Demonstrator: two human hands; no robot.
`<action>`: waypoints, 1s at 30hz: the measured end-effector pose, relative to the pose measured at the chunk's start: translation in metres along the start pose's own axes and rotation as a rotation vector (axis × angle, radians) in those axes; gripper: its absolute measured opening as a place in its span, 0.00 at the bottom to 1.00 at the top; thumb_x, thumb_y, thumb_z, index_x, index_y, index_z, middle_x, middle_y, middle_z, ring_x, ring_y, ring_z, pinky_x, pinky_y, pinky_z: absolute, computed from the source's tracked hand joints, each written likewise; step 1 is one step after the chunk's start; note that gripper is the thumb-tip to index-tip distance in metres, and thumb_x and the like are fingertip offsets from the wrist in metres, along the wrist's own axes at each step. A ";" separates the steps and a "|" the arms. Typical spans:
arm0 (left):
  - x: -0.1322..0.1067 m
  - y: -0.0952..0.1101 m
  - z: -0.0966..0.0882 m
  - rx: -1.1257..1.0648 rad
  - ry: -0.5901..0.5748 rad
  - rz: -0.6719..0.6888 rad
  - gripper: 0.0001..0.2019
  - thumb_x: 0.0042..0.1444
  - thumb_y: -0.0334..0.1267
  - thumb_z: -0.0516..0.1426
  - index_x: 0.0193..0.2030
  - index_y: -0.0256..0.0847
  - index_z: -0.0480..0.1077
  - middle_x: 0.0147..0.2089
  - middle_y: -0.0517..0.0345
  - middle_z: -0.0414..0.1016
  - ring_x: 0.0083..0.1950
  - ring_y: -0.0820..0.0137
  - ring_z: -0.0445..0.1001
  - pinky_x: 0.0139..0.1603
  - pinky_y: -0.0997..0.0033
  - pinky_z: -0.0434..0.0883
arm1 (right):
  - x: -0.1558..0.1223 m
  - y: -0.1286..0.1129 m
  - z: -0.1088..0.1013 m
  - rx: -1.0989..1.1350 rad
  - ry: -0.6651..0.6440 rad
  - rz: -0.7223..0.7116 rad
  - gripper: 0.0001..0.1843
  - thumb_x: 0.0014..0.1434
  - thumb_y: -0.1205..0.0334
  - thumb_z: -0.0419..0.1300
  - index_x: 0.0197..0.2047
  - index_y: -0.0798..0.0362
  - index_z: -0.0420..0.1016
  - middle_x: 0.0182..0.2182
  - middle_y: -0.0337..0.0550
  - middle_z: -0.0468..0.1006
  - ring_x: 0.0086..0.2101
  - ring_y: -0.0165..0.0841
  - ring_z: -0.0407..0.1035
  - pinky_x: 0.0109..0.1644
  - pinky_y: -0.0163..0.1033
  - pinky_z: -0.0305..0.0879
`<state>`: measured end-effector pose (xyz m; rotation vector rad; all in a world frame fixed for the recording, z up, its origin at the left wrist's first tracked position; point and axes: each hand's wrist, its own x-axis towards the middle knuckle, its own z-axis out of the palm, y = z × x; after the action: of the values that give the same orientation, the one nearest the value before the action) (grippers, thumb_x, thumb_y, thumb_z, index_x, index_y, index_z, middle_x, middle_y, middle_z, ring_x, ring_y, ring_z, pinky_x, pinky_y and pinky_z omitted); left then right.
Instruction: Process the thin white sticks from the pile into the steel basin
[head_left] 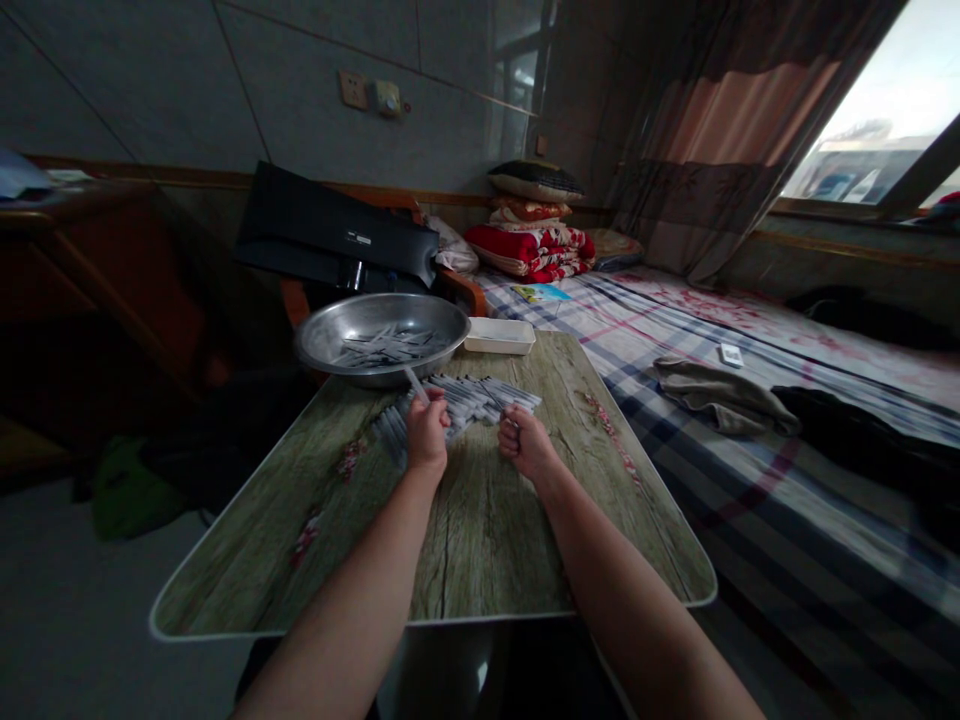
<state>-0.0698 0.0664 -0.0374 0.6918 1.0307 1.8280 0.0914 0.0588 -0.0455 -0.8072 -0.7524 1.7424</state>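
Note:
My left hand (427, 430) rests on a small wood-patterned table (480, 540) with its fingers pinched round a thin grey strip (415, 384) that sticks up towards the bowl. My right hand (525, 440) lies beside it as a closed fist, at the edge of a fanned pile of grey strips (469, 400); what it holds, if anything, is hidden. Just beyond the pile stands a round metal bowl (330, 345) with several more strips inside.
A shallow white tray (499, 335) sits at the table's far right corner. A bed (750, 420) with a plaid cover, a crumpled cloth (720, 395) and stacked folded bedding (536, 250) lies to the right. A black monitor (330, 235) leans behind the bowl.

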 end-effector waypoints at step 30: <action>-0.033 -0.020 0.022 -0.466 -0.155 -0.857 0.10 0.61 0.25 0.52 0.36 0.34 0.74 0.33 0.50 0.80 0.33 0.69 0.81 0.40 0.69 0.79 | -0.008 -0.009 0.020 0.303 0.185 -0.261 0.17 0.61 0.46 0.58 0.29 0.49 0.71 0.28 0.42 0.76 0.34 0.38 0.73 0.40 0.43 0.72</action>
<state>-0.0286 0.0496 -0.0451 0.0630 0.6093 1.1580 0.0823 0.0511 -0.0254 -0.6218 -0.4342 1.4782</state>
